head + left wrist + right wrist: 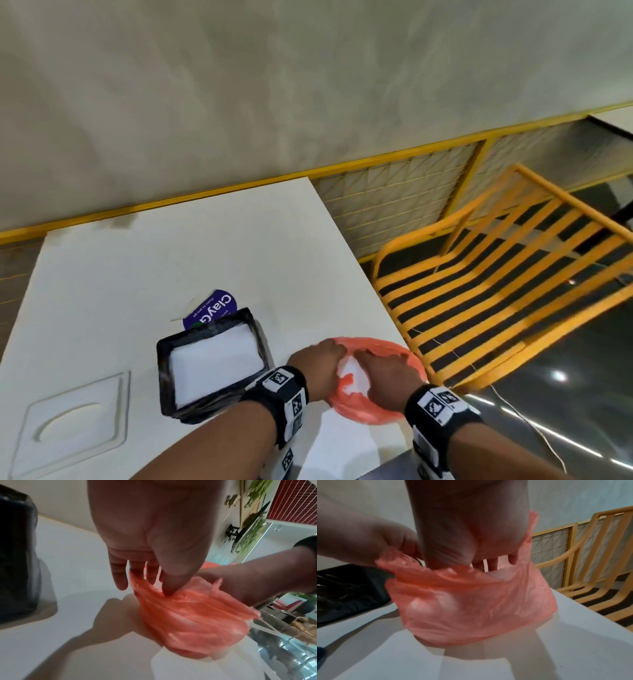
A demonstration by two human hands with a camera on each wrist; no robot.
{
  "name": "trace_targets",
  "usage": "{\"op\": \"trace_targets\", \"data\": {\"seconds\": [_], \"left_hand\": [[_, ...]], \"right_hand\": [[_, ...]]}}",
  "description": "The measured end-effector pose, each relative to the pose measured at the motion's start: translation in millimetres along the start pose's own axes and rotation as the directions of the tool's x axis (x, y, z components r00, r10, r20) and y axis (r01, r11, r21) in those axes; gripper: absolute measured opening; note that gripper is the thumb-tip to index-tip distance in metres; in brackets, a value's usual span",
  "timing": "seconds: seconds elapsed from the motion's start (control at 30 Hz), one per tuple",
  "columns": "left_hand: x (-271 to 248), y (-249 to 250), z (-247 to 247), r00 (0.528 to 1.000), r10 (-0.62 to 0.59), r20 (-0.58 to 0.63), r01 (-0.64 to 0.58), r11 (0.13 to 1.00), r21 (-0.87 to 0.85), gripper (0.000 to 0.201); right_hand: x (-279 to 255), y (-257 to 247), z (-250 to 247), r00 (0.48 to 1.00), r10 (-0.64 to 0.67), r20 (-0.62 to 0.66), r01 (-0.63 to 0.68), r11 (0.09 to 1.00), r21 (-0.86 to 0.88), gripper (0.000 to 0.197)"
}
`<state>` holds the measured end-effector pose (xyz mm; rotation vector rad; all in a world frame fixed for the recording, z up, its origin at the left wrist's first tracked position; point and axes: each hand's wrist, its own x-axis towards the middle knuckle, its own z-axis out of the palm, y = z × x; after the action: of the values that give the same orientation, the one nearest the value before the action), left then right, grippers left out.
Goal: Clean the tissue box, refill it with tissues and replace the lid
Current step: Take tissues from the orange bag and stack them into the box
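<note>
The black tissue box [164, 377] stands open on the white table [171, 260] with white tissues [215, 363] in it. Its white lid [75, 421] with an oval slot lies to the left. Right of the box sits an orange plastic bag [394, 407] holding more white tissues [501, 574]. My left hand [159, 588] pinches the bag's near rim between thumb and fingers. My right hand [467, 563] reaches down into the bag's mouth with straight fingers [493, 563] just above the tissues; its thumb tip is hidden behind the rim. The box [15, 568] shows dark at the left of the left wrist view.
A purple round packet [212, 310] lies just behind the box. The table's right edge runs close beside the bag, with a yellow slatted chair [496, 291] beyond it. A yellow-framed mesh fence [394, 205] and grey wall stand behind the table.
</note>
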<state>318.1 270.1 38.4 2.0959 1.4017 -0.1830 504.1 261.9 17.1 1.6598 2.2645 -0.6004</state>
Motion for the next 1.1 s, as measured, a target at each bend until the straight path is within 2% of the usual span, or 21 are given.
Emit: {"op": "trace_targets", "data": {"seconds": [0.13,0.27,0.37,0.43,0.5,0.63,0.7,0.77,0.83,0.9,0.97,1.0,1.07,1.1], "left_hand": [[6.4,-5.2,7.7,0.999,-0.042,-0.004,0.042,0.999,0.027,0.050],[7.0,-2.2,1.0,0.999,-0.041,0.009,0.041,0.998,-0.038,0.064],[4.2,-4.7,-5.0,0.999,-0.042,-0.006,0.041,0.987,-0.153,0.087],[0.7,-7.3,-10.8,0.999,-0.034,-0.021,0.025,0.939,-0.342,0.095],[-4.4,-10.0,-15.6,0.999,0.003,-0.045,-0.030,0.801,-0.598,0.090],[-14.9,-13.0,-27.6,0.990,-0.028,-0.139,-0.094,0.605,-0.791,0.076],[-19.5,-12.9,-37.9,0.975,-0.061,-0.212,-0.148,0.533,-0.833,0.072],[-26.0,-14.6,-51.0,0.956,-0.101,-0.276,-0.200,0.463,-0.863,0.084],[-36.1,-18.1,-64.2,0.945,-0.160,-0.286,-0.225,0.318,-0.921,0.104],[-50.7,-21.4,-75.0,0.951,-0.180,-0.250,-0.233,0.113,-0.966,0.119],[-69.6,-28.9,-83.6,0.970,-0.103,-0.218,-0.224,-0.056,-0.973,0.117],[-80.4,-33.8,-87.1,0.974,-0.063,-0.217,-0.223,-0.101,-0.970,0.113],[-99.7,-40.2,-93.8,0.979,-0.029,-0.201,-0.203,-0.176,-0.963,0.111],[-108.5,-45.3,-96.4,0.981,-0.025,-0.194,-0.195,-0.216,-0.957,0.109]], "right_hand": [[-0.2,1.2,-3.0,0.998,-0.044,-0.043,0.044,0.999,0.000,0.043],[-2.5,4.8,-12.4,0.988,-0.044,-0.146,0.058,0.993,0.099,0.033],[-6.3,5.7,-31.1,0.976,-0.051,-0.213,0.085,0.984,0.155,0.025],[-9.7,6.1,-47.9,0.967,-0.059,-0.248,0.109,0.975,0.192,0.020],[-12.4,6.0,-63.9,0.964,-0.065,-0.258,0.128,0.963,0.236,0.012],[-19.0,0.7,-97.0,0.970,-0.050,-0.236,0.150,0.892,0.426,0.010],[-22.0,-6.3,-117.6,0.970,-0.077,-0.232,0.190,0.837,0.514,0.012],[-24.2,-15.3,-138.0,0.964,-0.132,-0.231,0.243,0.787,0.567,0.013],[-26.0,-27.4,-156.6,0.953,-0.185,-0.241,0.298,0.717,0.630,0.012],[-28.8,-41.5,-173.5,0.941,-0.205,-0.269,0.338,0.600,0.725,0.012],[-30.5,-58.2,-188.0,0.928,-0.208,-0.310,0.373,0.452,0.811,0.023],[-30.4,-67.9,-193.9,0.923,-0.216,-0.319,0.381,0.386,0.840,0.027],[-29.5,-83.9,-201.4,0.919,-0.250,-0.304,0.376,0.326,0.868,0.025],[-28.4,-93.3,-202.6,0.920,-0.279,-0.274,0.361,0.337,0.869,0.019]]}}
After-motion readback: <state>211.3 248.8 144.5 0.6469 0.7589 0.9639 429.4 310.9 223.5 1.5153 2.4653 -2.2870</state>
